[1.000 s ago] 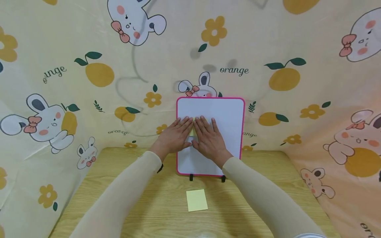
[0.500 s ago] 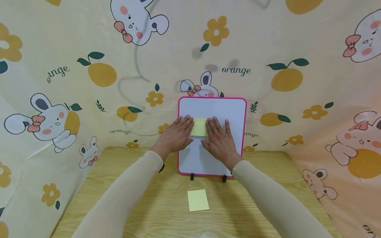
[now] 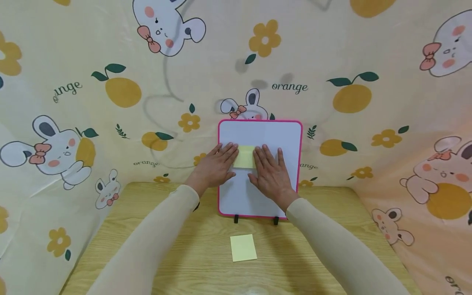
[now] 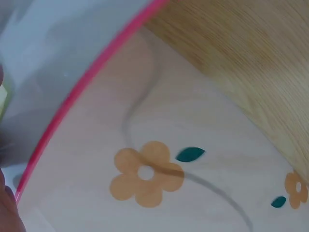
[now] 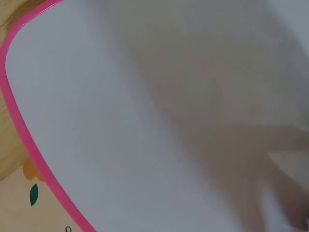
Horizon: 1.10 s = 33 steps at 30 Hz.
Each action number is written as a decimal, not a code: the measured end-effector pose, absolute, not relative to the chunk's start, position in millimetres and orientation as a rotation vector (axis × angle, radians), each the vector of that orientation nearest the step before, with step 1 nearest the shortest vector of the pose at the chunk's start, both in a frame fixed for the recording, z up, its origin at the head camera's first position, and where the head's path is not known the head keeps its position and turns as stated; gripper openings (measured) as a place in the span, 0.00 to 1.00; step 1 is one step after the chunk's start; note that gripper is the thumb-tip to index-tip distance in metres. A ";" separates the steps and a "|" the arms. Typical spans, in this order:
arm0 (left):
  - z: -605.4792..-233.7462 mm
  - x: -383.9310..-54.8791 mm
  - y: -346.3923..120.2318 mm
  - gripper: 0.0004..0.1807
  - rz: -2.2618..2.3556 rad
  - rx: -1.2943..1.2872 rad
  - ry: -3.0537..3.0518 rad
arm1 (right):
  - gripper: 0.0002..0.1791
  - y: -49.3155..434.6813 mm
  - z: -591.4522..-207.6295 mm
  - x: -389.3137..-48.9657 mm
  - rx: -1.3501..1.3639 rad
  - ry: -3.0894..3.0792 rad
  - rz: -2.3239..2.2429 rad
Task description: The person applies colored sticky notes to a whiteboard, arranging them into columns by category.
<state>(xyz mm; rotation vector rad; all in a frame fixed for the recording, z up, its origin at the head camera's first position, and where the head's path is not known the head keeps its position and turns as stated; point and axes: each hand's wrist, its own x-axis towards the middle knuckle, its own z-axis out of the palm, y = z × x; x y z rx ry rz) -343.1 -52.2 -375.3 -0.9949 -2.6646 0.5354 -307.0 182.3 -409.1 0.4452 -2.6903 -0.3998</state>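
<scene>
A yellow sticky note is on the middle of a white board with a pink frame. My left hand lies with straight fingers at the note's left edge. On the opposite side, my right hand presses its straight fingers at the note's right edge. Below the board, a pad of yellow sticky notes lies on the table. Only a sliver of the note and part of my left hand show in the left wrist view. In the right wrist view, the board fills most of the picture.
Two black feet hold the board upright on the wooden table. Close behind it hangs a cream cloth printed with rabbits, oranges and flowers, which also covers both sides.
My right hand has slid rightward across the sticky note, away from my left hand, uncovering the note between them. The left hand has stayed in nearly the same place.
</scene>
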 end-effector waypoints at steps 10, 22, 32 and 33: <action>-376.9 -341.3 -58.9 0.45 0.515 -1.033 -2.634 | 0.43 157.9 -401.0 -317.4 0.618 -2.635 -0.408; -380.7 -341.6 -59.3 0.45 0.534 -1.027 -2.625 | 0.47 178.0 -404.7 -310.6 0.492 -2.686 -0.405; -396.1 -330.3 -58.4 0.44 0.397 -1.061 -2.683 | 0.48 177.9 -420.4 -300.5 0.518 -2.676 -0.374; -397.4 -329.1 -58.2 0.44 0.395 -1.062 -2.682 | 0.47 177.9 -421.7 -300.0 0.517 -2.674 -0.378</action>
